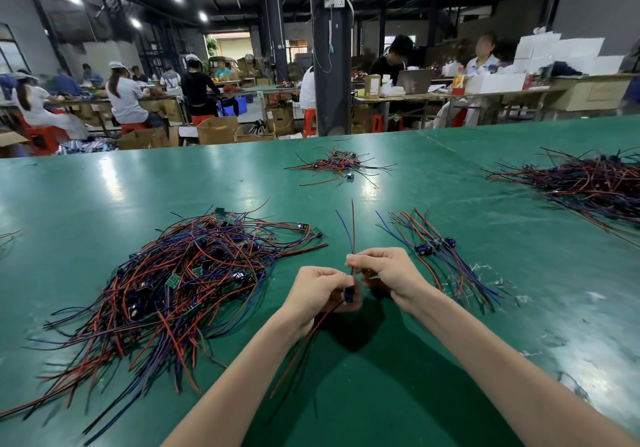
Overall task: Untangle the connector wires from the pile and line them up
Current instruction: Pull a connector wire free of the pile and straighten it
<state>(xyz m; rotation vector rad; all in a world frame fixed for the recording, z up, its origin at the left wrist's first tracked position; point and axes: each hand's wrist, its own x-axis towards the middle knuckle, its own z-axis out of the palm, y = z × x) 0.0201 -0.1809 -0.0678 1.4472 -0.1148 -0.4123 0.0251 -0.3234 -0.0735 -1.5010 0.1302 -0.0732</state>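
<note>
Our left hand [318,290] and right hand [388,273] both pinch one wire [352,224] above the surface [242,176]; the pile [180,283] lies left, the row [434,247] right; we judge its dangling tail may snag the pile, or a careless drop skew the row.

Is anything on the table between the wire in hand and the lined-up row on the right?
Nothing visible: only bare table lies between the held wire and the lined-up row.
</note>
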